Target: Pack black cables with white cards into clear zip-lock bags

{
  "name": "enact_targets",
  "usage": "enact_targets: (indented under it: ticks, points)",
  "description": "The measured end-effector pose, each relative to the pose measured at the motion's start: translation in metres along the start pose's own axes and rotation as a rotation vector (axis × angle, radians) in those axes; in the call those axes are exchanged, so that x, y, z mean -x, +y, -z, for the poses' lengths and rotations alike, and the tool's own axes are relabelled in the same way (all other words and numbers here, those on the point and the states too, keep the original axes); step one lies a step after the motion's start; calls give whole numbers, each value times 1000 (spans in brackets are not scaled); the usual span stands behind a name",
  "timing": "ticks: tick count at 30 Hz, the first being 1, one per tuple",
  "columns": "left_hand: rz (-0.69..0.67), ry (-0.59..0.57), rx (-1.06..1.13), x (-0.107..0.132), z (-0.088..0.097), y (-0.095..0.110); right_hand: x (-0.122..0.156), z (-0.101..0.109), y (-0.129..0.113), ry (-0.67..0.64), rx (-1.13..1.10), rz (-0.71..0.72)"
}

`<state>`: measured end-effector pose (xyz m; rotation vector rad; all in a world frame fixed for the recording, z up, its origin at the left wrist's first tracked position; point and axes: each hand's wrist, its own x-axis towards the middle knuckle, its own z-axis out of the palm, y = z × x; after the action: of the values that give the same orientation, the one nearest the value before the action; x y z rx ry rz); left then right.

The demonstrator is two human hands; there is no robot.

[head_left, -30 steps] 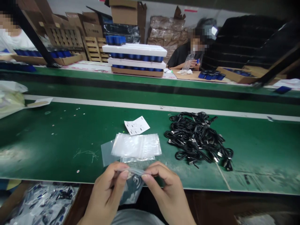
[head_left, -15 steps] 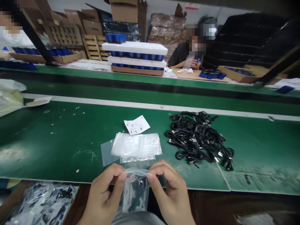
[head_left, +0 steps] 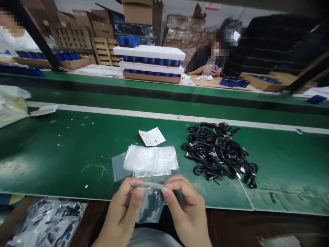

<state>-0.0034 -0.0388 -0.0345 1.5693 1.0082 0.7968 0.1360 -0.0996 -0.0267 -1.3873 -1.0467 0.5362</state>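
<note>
Head view: clear plastic bag (head_left: pixel 151 207) held at near edge of green workbench (head_left: pixel 61 175), top strip (head_left: pixel 151 185) pinched by left hand (head_left: pixel 125 207) and right hand (head_left: pixel 185 207), thumbs against fingers. Contents can't be made out. If strip is pressed unevenly, a gap could be left; if either pinch is loosened, bag could be dropped off the edge. Stacked clear bags (head_left: pixel 151 158) just beyond could be knocked by accident.

1. My hands (head_left: pixel 183 209): two, at the near edge of the table (head_left: pixel 64 161).
2. Clear bag (head_left: pixel 152 206) I hold: one.
3. Folded leaflet (head_left: pixel 153 138): one.
4. Cable pile (head_left: pixel 218 151): one; I cannot count its cables.
5. White slabs (head_left: pixel 150 52): two.
</note>
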Motion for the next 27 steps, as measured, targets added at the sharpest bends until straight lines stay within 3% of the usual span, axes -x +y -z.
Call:
enact_targets:
  ticks: [3,8,15,18,22,24,27]
  points:
    - [20,-111,3,1,-8,-4,5,-10,4,85,-67,-86]
    - [-22,28,14,9,-21,-5,29,-28,18,92,101,-48]
    - [-343,-39,-192,7,-16,-9,27,-30,21,67,305,331]
    - [-485,-42,-291,7,-11,-16,24,-30,21,84,361,411]
    - [-593,46,-387,7,-10,-22,28,-33,26,118,369,479]
    - [-592,33,-378,5,-11,-21,29,-34,28,140,351,434]
    - [-494,-30,-290,-1,-9,-16,26,-29,25,91,216,187]
